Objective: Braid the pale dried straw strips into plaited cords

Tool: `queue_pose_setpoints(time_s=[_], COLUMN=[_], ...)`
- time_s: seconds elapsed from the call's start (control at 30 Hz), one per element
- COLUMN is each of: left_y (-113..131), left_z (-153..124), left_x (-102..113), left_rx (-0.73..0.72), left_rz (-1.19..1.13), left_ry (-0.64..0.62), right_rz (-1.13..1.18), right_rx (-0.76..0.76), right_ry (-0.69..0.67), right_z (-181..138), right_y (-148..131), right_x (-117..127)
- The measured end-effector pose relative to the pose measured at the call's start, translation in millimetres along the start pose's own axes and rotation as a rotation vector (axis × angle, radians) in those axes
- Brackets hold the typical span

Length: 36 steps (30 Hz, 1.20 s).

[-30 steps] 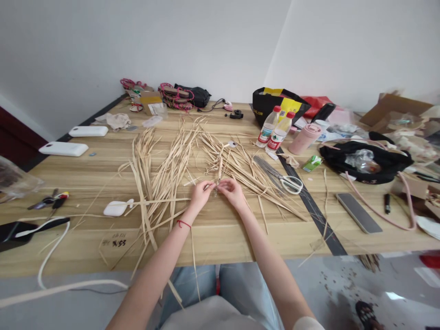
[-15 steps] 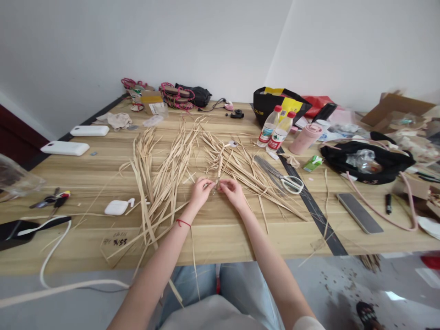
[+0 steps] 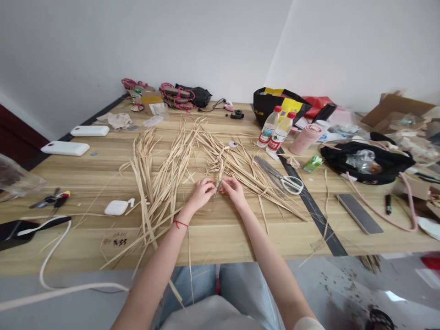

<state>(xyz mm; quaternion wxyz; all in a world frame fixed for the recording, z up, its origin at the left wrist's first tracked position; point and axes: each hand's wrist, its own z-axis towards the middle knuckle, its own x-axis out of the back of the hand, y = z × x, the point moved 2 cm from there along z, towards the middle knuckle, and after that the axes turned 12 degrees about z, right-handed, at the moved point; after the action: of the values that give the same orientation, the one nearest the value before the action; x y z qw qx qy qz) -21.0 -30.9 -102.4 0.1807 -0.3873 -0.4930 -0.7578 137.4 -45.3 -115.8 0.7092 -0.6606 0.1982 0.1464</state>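
My left hand (image 3: 202,192) and my right hand (image 3: 234,189) meet at the middle of the wooden table (image 3: 220,229), fingers pinched together on a thin straw strip (image 3: 220,176) that rises between them. A red string circles my left wrist. Loose pale straw strips (image 3: 165,178) fan out across the table to the left of and behind both hands. A second heap of straw (image 3: 240,162) lies just behind my right hand.
White-handled scissors (image 3: 288,182) lie right of the straw. Two bottles (image 3: 275,130) and a pink cup (image 3: 304,139) stand behind them, near black bags (image 3: 367,162). A phone (image 3: 359,213), a white earbud case (image 3: 116,207), pliers (image 3: 50,200) and a white cable (image 3: 51,252) lie around.
Both hands have stayed pinched together on the strip, fingers shifting slightly. The upright straw piece has tipped lower, and a long strip by my left arm has slid nearer the table's front edge.
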Motion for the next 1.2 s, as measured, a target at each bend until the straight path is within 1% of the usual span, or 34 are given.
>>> queue_pose_setpoints(time_s=[0.27, 0.37, 0.5, 0.63, 0.7, 0.8, 0.87, 0.93, 1.0, 1.07, 1.2], left_y=[4.8, 6.3, 1.6, -3.3, -2.6, 4.4, 12.9, 22.9, 31.9, 37.4, 37.2], left_z=[0.2, 1.2, 0.5, 0.2, 0.6, 0.3, -1.0, -3.1, -6.4, -9.8, -11.8], left_x=[-0.2, -1.7, -5.9, -8.3, -5.0, 5.5, 12.7, 17.3, 18.5, 17.2, 11.7], left_rx=[-0.096, -0.112, -0.085, -0.097, -0.083, -0.051, -0.084, -0.163, -0.24, -0.277, -0.306], left_rz=[0.069, 0.074, 0.064, 0.065, 0.082, 0.115, 0.111, 0.083, 0.054, 0.053, 0.095], left_ry=[-0.07, -0.056, 0.019, 0.084, 0.169, 0.321, 0.35, 0.287, 0.181, 0.103, 0.04], right_rz=[0.0, -0.041, -0.117, -0.142, -0.133, -0.094, -0.058, -0.02, 0.015, 0.037, 0.053], right_rx=[-0.002, 0.014, 0.046, 0.081, 0.11, 0.167, 0.192, 0.19, 0.174, 0.161, 0.156], right_ry=[-0.031, -0.053, -0.142, -0.223, -0.214, -0.151, -0.106, -0.08, -0.074, -0.075, -0.037], right_z=[-0.9, -2.3, -7.4, -11.6, -11.1, -7.7, -5.3, -3.8, -3.4, -3.7, -3.9], right_y=[-6.2, -11.9, -26.1, -37.2, -39.7, -41.2, -41.4, -41.0, -40.4, -40.0, -41.1], right_x=[1.1, 1.1, -1.4, -3.5, -2.1, 2.9, 6.8, 9.6, 10.8, 10.4, 10.0])
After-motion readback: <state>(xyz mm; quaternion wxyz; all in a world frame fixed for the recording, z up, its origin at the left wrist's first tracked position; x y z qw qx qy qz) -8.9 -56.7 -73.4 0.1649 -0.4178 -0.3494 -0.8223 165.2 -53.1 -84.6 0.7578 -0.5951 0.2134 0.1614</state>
